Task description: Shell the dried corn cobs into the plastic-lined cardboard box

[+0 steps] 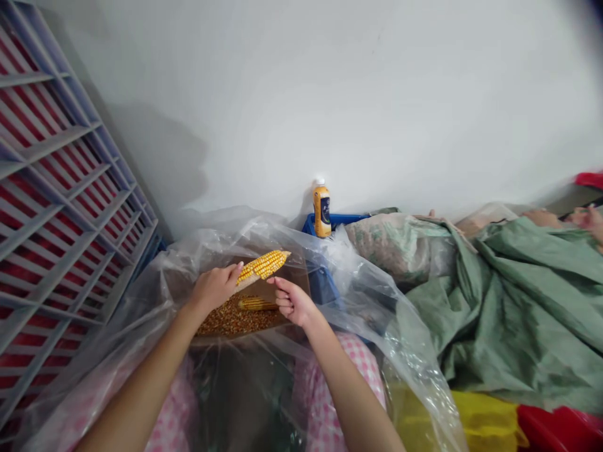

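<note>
My left hand (217,287) is wrapped round the near end of a yellow corn cob (264,266), which tilts up to the right. Part of its lower side is bare of kernels. Just below the cob's far half is my right hand (293,301), its fingers curled and the thumb and forefinger close together; whether a kernel is between them is too small to tell. Beneath both hands, loose corn kernels (226,319) fill the bottom of a box lined with a clear plastic sheet (377,285). A second corn cob (257,304) lies on the kernels.
A lattice plastic crate (70,201) rises on the left. Behind the box, a yellow drink bottle (322,210) stands by a blue bin (325,285). To the right are a printed sack (391,242) and green tarpaulin (518,301), with another person's hand (586,220) at the far edge.
</note>
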Demonstrator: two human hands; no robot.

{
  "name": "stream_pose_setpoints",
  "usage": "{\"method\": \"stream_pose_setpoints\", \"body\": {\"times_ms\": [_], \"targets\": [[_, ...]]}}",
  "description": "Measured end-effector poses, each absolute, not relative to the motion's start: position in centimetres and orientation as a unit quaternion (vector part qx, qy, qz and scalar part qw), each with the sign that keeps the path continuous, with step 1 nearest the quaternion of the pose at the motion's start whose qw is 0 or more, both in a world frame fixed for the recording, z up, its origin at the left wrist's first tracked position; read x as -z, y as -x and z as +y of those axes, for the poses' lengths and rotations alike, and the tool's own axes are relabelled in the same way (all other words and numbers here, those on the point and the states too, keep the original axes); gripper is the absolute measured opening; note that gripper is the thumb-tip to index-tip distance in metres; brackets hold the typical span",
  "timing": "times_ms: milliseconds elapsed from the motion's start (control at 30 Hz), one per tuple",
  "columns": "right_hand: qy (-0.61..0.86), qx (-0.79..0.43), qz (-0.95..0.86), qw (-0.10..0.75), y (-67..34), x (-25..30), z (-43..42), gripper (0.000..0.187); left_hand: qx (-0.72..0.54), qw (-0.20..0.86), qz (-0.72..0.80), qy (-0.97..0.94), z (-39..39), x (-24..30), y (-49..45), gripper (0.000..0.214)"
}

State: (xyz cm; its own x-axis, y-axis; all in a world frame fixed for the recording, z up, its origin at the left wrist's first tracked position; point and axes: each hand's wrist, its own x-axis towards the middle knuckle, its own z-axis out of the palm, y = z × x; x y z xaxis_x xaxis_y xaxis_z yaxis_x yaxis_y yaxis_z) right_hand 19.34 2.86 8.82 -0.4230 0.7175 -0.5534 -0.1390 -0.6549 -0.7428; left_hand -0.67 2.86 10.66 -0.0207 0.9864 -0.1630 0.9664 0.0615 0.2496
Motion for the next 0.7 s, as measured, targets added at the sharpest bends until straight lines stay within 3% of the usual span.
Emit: {"method": "stream_pose_setpoints", "body": {"times_ms": [67, 133, 233, 300, 500, 700], "targets": [[0.531, -0.680, -0.401, 0.307, -19.0, -8.7, 2.9, 0.014, -0.030, 0.139, 0.728, -0.671, 2.8, -10.9, 0.5, 0.065], [0.607, -0.501, -0.532, 0.313, -18.6, -8.4, 2.7, 0.017, -0.019, 0.136, 0.733, -0.666, 2.6, -11.0, 0.3, 0.067], [0.654, -0.228, -0.682, 0.235, -18.3, -8.1, 2.1, 0.017, -0.015, 0.137, 0.741, -0.658, 2.4, -10.7, 0.1, 0.069], [0.666, -0.131, -0.714, 0.172, -18.4, -8.0, 1.8, 0.022, -0.026, 0.141, 0.752, -0.643, 2.4, -10.5, 0.0, 0.071], [0.668, -0.055, -0.732, 0.120, -18.9, -8.1, 1.5, 0.040, -0.050, 0.147, 0.765, -0.625, 2.3, -10.4, -0.3, 0.070], [0.676, -0.099, -0.723, 0.104, -18.8, -8.3, 1.5, 0.033, -0.036, 0.121, 0.729, -0.673, 1.7, -10.1, -0.8, 0.061]]}}
